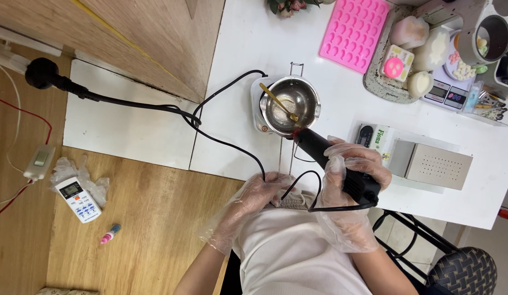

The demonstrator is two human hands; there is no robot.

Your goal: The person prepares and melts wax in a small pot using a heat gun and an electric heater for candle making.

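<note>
My right hand (355, 175), in a clear plastic glove, grips a black heat gun (330, 158) whose red-tipped nozzle points at a small steel melting pot (308, 112). A gold spoon (278, 102) lies in the pot, which sits on a small white electric warmer (257, 104). My gloved left hand (248, 205) rests at the table's near edge, closed on the pot's long wire handle (280, 158). The gun's black cord (226, 145) loops across the white table (248, 43).
A pink silicone mould (355, 31) lies at the back. A tray (374, 82) of shaped soaps, a small scale (448, 95) and a metal box (437, 164) stand at the right. On the wooden floor lie a remote control (79, 199), a switch (40, 159) and a plug (43, 74).
</note>
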